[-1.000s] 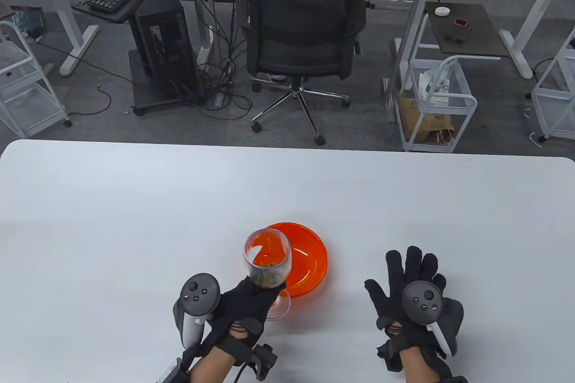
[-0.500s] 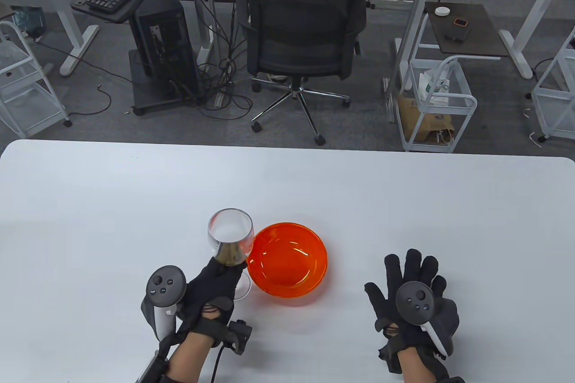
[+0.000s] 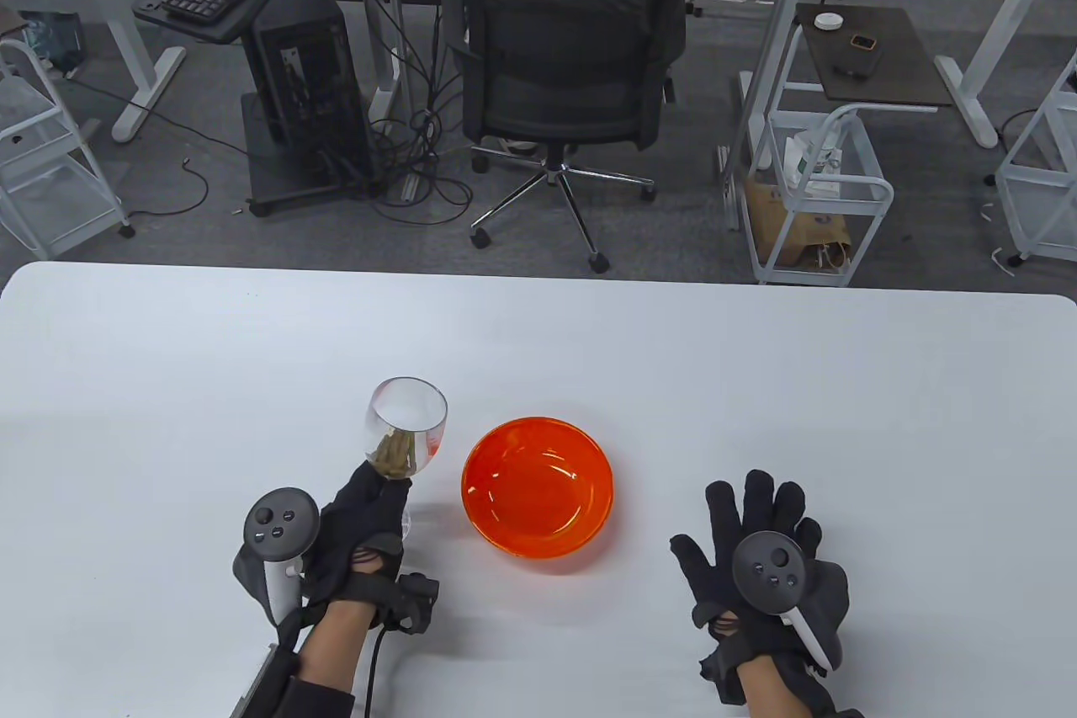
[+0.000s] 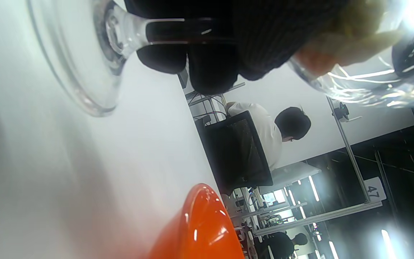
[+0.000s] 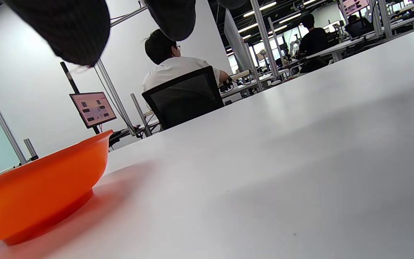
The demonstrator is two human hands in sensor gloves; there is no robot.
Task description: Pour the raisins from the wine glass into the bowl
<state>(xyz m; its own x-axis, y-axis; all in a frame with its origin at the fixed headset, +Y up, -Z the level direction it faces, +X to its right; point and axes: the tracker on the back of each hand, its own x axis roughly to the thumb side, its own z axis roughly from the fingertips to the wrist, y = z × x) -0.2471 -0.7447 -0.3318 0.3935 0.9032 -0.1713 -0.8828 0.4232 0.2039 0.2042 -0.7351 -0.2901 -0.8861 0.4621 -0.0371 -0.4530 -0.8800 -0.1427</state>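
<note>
The left hand point(image 3: 358, 529) grips the wine glass point(image 3: 404, 436) by its stem, just left of the orange bowl point(image 3: 537, 486) and apart from it. Raisins point(image 3: 394, 455) sit at the bottom of the glass. The right hand point(image 3: 761, 558) rests to the right of the bowl, fingers spread, on the bench point(image 3: 589, 348).

Open gap between wine glass point(image 3: 405, 425) and bowl point(image 3: 538, 486)
</note>
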